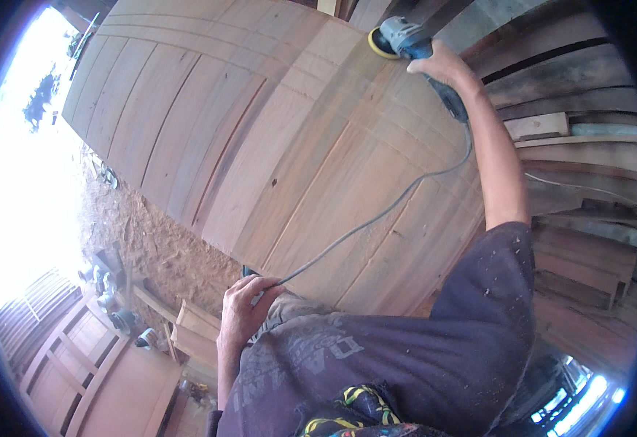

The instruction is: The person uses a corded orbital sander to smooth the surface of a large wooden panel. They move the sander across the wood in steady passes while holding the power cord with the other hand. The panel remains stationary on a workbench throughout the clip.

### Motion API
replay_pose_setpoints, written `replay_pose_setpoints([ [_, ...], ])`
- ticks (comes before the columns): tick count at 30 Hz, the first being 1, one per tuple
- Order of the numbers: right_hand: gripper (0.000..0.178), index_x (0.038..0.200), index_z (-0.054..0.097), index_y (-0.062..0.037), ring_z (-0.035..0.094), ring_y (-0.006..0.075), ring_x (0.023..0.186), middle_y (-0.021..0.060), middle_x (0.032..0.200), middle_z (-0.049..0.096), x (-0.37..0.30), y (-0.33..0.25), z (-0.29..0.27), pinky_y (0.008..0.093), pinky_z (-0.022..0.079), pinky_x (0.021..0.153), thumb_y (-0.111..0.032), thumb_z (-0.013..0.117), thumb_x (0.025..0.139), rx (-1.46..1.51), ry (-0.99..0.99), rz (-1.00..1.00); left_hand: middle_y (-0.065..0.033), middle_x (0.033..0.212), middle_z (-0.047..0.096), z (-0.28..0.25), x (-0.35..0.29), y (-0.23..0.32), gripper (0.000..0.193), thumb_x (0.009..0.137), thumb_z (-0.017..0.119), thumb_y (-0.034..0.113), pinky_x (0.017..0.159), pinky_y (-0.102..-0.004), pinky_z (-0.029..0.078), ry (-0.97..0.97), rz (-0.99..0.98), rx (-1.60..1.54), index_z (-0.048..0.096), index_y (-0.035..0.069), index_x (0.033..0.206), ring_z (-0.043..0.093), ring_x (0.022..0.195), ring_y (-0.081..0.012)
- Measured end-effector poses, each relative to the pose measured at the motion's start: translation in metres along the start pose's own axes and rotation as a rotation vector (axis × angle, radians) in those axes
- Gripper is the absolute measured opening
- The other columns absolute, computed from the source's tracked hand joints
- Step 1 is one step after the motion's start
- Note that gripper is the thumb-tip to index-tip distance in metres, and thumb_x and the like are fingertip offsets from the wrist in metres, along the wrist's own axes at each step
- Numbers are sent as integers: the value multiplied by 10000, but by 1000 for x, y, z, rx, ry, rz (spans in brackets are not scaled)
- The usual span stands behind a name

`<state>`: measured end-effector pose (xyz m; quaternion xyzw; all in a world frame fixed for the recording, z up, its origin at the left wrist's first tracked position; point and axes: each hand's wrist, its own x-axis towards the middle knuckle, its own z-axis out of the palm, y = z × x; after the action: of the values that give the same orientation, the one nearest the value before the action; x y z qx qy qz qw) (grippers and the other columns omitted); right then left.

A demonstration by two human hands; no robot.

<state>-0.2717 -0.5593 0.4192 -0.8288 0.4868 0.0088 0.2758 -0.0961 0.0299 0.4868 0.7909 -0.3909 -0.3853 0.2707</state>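
Observation:
My right hand [444,65], arm stretched to the far right, is wrapped round the body of a blue and grey angle grinder [406,36]. Its yellow-edged disc [381,45] stands tilted at the far right part of a large wooden door panel [253,138]; whether it touches the wood I cannot tell. From the tool's rear a grey power cord [377,215] loops across the panel toward me. Close to my body, my left hand [245,309] pinches that cord at the panel's near edge.
Stacked boards [573,80] line the right side. Sandy ground [151,222] lies left of the panel. At lower left stand a framed wooden panel [122,386], a small wooden box [196,331] and several power tools [111,291]. A thin pale cable [581,187] runs over the boards.

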Motion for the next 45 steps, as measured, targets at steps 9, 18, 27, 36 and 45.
replay_pose_setpoints([
  [9,633,1212,777,-19,786,339,1079,203,1123,814,-84,11,17,444,596,971,-479,912,800,289,218,-56,-144,987,818,-20,-21,-15,157,934,867,121,851,-404,619,58,-73,81,844,43,1068,794,916,-308],
  [18,584,1245,710,9,770,502,1054,319,1066,784,-185,-77,92,554,626,945,-337,902,815,49,-217,-327,-135,966,816,-17,-12,-16,168,932,870,147,845,-409,614,18,-9,95,839,43,1059,794,920,-307],
  [27,464,1151,732,7,763,499,1075,318,1079,780,-138,-64,67,557,622,948,-301,850,823,-43,-76,-150,-136,947,814,-17,4,-10,151,942,869,144,826,-400,618,-8,-3,94,837,38,1043,799,893,-296],
  [36,615,1296,713,4,726,504,1188,319,1208,769,-62,-26,23,522,593,1027,-321,810,784,9,14,-80,-132,947,816,-14,25,-5,148,951,867,147,784,-396,624,-51,-10,84,833,38,1045,804,872,-289],
  [45,704,1334,709,13,744,456,1218,300,1222,783,-8,3,7,486,582,1054,-374,850,763,8,4,-67,-143,951,816,-13,30,-1,169,945,874,157,791,-396,627,-61,-64,65,834,30,1049,808,881,-306],
])
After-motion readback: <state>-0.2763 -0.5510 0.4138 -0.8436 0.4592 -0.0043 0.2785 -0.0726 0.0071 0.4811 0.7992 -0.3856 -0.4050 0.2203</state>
